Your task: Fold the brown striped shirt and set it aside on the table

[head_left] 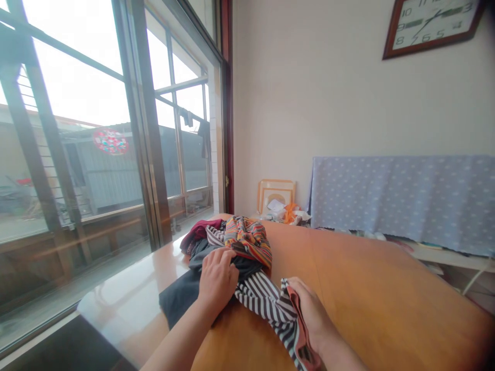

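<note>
A heap of clothes lies on the wooden table (348, 278). In it are a multicoloured striped garment (249, 237), a maroon piece (199, 234) and a dark grey garment (181, 293). My left hand (219, 275) is closed on the dark cloth at the heap's near side, its fingertips partly hidden in the folds. From under the heap a black-and-white striped garment (266, 299) stretches toward me. Its reddish-edged end is gripped by my right hand (309, 312), thumb side up; the fingers underneath are hidden.
Left of the table is a large glass window (85, 103) with a pinkish round sticker (111, 141). Behind the table stand wooden frames (276, 193) and an orange bag (291, 212). A blue dotted cloth (402, 198) hangs at right, below a wall clock (433, 26).
</note>
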The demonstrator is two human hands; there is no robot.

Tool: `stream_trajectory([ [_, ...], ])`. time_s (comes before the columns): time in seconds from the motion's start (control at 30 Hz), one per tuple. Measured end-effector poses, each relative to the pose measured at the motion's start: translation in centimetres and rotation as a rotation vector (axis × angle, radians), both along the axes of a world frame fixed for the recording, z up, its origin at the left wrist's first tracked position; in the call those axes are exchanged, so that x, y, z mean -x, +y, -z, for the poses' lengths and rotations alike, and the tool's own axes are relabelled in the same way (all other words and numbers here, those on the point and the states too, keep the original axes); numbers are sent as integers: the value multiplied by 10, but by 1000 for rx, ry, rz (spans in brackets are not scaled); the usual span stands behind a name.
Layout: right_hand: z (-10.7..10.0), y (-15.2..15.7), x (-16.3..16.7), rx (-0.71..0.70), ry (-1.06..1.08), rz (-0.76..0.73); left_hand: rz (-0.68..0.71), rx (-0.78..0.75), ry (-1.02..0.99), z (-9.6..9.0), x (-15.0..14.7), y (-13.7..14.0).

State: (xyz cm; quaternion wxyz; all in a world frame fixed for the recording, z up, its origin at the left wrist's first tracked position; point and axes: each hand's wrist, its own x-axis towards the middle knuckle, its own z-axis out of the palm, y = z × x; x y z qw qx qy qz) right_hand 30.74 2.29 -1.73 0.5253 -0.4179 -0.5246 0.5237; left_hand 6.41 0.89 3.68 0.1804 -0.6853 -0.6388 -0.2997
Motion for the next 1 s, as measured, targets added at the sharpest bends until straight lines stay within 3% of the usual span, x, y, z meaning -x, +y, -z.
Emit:
stream_trajectory([
  [0.1, -8, -8, 4, 64, -64, -138, 193, 39, 87, -6, -30, 19],
  [0.17, -10, -10, 5, 69, -130, -178, 227, 117, 152, -3, -40, 38],
  [0.23, -9, -9, 3, 59, -169, -167, 162, 216, 152, 2, -42, 58],
  [0.33, -4, -4, -2, 67, -175, -126, 22, 290, -11, 6, -33, 82],
  [0.47, 2, 3, -8, 88, -145, -107, -94, 258, -241, 1, -12, 102],
  [0.63, 7, 7, -7, 126, -121, -16, -210, 144, -533, -24, 22, 130],
  [0.73, 8, 17, -17, 126, -63, 132, -289, 13, -718, -45, 52, 145],
  [0.83, 5, 32, -45, 98, -60, 429, -384, -109, -866, -60, 89, 148],
  [1.0, 2, 48, -118, 52, -297, 1024, -542, -165, -1001, -56, 141, 132],
])
